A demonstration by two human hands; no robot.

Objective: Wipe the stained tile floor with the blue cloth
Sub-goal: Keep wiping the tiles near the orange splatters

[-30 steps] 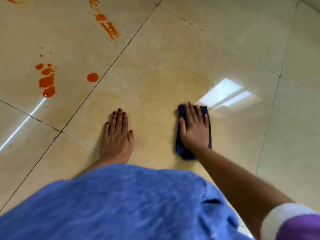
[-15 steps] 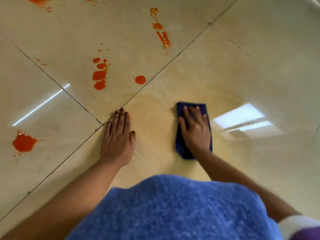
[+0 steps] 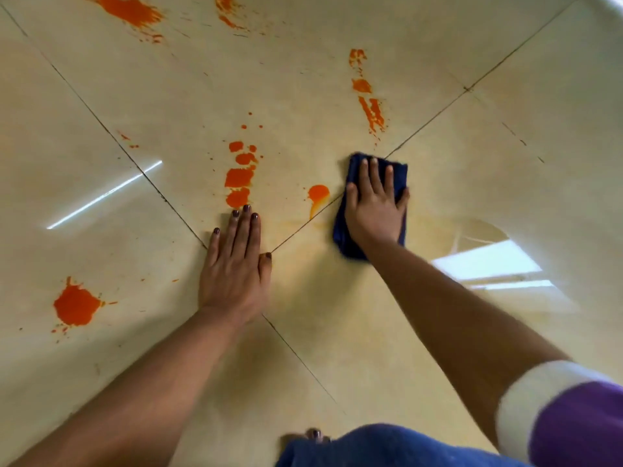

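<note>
My right hand (image 3: 376, 205) presses flat on the folded blue cloth (image 3: 401, 178), which lies on the cream tile floor (image 3: 472, 170) across a grout line. Just left of the cloth sits a round orange drop (image 3: 318, 192) with a smeared tail. A column of orange blotches (image 3: 239, 178) lies right above the fingertips of my left hand (image 3: 236, 264), which rests flat on the floor, fingers together, holding nothing. An orange streak (image 3: 371, 112) runs above the cloth. A faint orange film covers the tile around the cloth.
More orange stains: a splat (image 3: 76, 306) at the left and large smears (image 3: 129, 10) at the top. Window light reflects at the right (image 3: 485, 264). My blue-clad knee (image 3: 387, 446) and a toe (image 3: 315, 434) show at the bottom edge.
The view has tilted up and my body has drawn back. My right hand has pushed the cloth forward and left toward the round drop. My left hand now lies closer to the blotches.
</note>
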